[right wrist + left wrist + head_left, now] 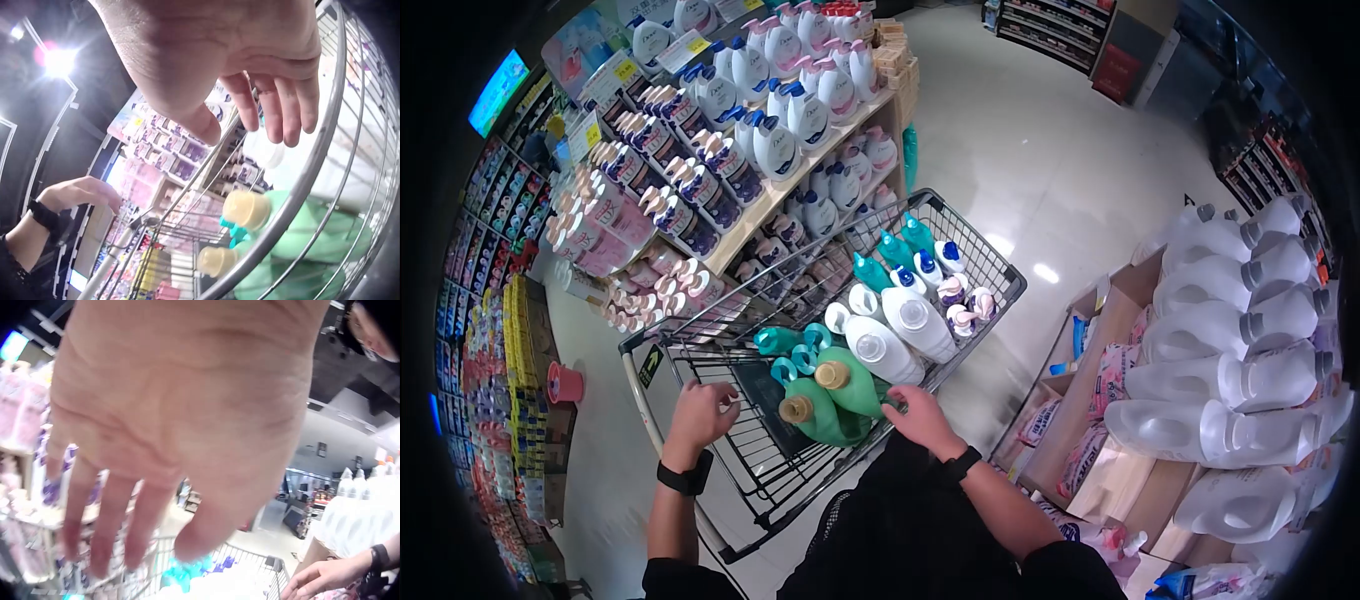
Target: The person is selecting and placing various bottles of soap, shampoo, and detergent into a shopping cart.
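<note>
A wire shopping cart (690,500) holds green jugs (850,385) with tan caps, large white bottles (880,350), teal bottles (775,340) and small pump bottles. My left hand (703,415) hovers over the cart's left part near the handle, fingers loosely bent, holding nothing; the left wrist view shows this hand (169,425) with fingers hanging apart. Beside the green jugs, at the cart's near rim, is my right hand (922,420). In the right wrist view the right hand (250,69) is empty, its fingers relaxed above the rim and the green jugs (312,234).
Shelves of pump bottles (775,150) stand beyond the cart on the left. To the right, a wooden display (1130,290) carries large white jugs (1200,310). A pink bucket (565,382) sits on the floor at the left. Pale floor (1020,130) stretches ahead.
</note>
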### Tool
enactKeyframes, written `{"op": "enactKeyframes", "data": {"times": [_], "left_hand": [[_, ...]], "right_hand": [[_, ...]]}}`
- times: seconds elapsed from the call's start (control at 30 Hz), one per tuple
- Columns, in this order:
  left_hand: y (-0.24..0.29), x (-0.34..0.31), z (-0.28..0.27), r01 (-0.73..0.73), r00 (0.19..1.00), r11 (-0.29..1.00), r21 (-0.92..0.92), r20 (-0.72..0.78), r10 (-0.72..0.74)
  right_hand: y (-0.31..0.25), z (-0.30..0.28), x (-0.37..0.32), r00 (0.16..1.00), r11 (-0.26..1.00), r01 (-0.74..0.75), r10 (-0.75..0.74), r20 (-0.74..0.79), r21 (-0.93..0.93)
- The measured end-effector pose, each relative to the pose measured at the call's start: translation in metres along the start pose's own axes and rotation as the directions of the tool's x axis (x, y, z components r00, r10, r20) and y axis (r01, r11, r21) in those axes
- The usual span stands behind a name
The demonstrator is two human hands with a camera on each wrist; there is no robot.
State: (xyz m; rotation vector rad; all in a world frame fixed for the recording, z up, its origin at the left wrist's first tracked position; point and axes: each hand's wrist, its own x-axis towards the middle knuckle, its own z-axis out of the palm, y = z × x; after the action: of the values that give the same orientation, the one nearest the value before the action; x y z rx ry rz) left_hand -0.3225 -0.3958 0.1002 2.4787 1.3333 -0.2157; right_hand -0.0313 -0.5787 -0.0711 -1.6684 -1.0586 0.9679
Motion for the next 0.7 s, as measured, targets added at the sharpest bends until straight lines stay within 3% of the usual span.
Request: {"op": "enactKeyframes", "data": {"times": [0.03,0.07,0.1,0.13,0.17,0.23,0.33,0.4,0.53,0.63,0.7], "left_hand": [[0.022,0.015,-0.004,-0.022,1.000,0.979,0.202,0.002,0.022],[0.037,0.042,-0.006,-0.065,0.997,0.990,0.124,0.055,0.058],[0.040,0.073,0.002,-0.136,0.985,0.987,-0.080,0.099,0.143],[0.046,0.107,0.019,-0.081,0.987,0.933,-0.352,0.103,0.125],[0.056,0.142,0.036,-0.178,0.976,0.896,-0.407,0.046,0.215],[0.054,0.211,0.094,-0.163,0.983,0.918,-0.360,0.020,0.183],[0.064,0.291,0.162,-0.170,0.981,0.878,-0.447,0.004,0.192],[0.070,0.325,0.193,-0.242,0.966,0.855,-0.459,-0.032,0.257],[0.081,0.379,0.232,-0.307,0.922,0.852,-0.423,0.090,0.377],[0.099,0.412,0.243,-0.445,0.853,0.783,-0.434,0.062,0.519],[0.105,0.432,0.247,-0.415,0.838,0.798,-0.436,0.160,0.523]], "right_hand": [[0.003,-0.011,0.014,0.992,0.992,0.058,-0.070,-0.105,-0.107],[-0.005,-0.025,0.032,0.987,0.996,-0.031,0.016,-0.161,-0.089],[-0.006,-0.035,0.049,0.981,0.989,-0.078,0.054,-0.185,-0.124],[-0.007,-0.042,0.067,0.973,0.979,-0.126,0.091,-0.211,-0.159],[-0.007,-0.048,0.086,0.974,0.975,-0.138,0.102,-0.202,-0.173],[-0.004,-0.050,0.121,0.956,0.866,-0.011,-0.138,-0.260,-0.500],[0.010,-0.041,0.164,0.976,0.784,-0.042,-0.099,-0.193,-0.619],[0.019,-0.036,0.185,0.977,0.774,-0.062,-0.081,-0.197,-0.630],[0.043,-0.029,0.210,0.966,0.804,-0.145,-0.011,-0.259,-0.576],[0.055,-0.037,0.223,0.960,0.811,-0.053,-0.120,-0.254,-0.582],[0.060,-0.048,0.234,0.957,0.845,-0.040,-0.120,-0.263,-0.534]]}}
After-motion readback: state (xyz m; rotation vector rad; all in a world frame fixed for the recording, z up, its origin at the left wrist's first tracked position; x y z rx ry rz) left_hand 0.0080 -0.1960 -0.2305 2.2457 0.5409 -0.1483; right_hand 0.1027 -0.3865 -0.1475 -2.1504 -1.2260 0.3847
